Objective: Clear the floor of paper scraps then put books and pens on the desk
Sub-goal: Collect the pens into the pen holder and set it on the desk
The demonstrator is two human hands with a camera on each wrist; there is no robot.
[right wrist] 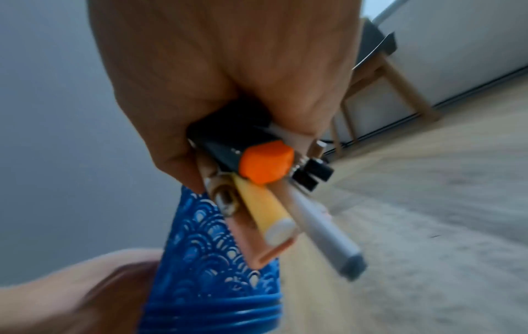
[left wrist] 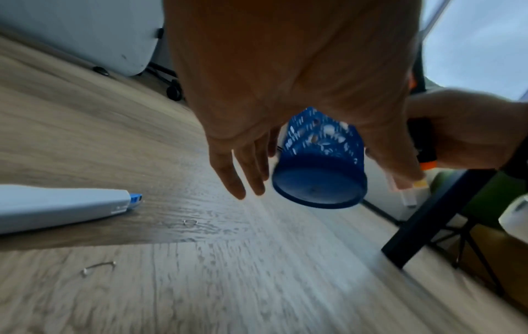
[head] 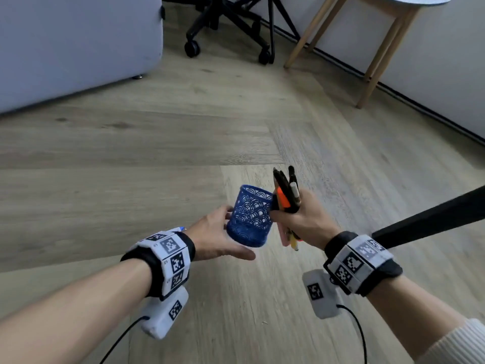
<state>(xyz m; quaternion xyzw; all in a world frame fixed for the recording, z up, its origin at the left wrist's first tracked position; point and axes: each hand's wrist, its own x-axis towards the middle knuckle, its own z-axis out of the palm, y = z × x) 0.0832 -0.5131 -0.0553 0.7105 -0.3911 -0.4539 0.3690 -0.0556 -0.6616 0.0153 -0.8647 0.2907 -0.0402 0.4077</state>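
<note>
A blue openwork pen holder (head: 249, 219) hangs tilted above the wooden floor between both hands. My right hand (head: 301, 219) grips a bundle of pens (head: 287, 195), black, orange and white ones, and its thumb touches the holder's rim. My left hand (head: 220, 232) is spread around the holder, thumb under the base and fingers on the far side. In the left wrist view the fingers (left wrist: 243, 176) are straight, with a gap to the holder (left wrist: 320, 180). The right wrist view shows the pens (right wrist: 265, 167) blurred beside the holder (right wrist: 211, 271).
A black desk leg (head: 433, 216) slants in at the right. An office chair base (head: 228, 27) and a wooden table's legs (head: 378, 61) stand at the back, a grey upholstered piece (head: 78, 48) at the back left. Two small wire-like bits (left wrist: 100, 266) lie on the floor.
</note>
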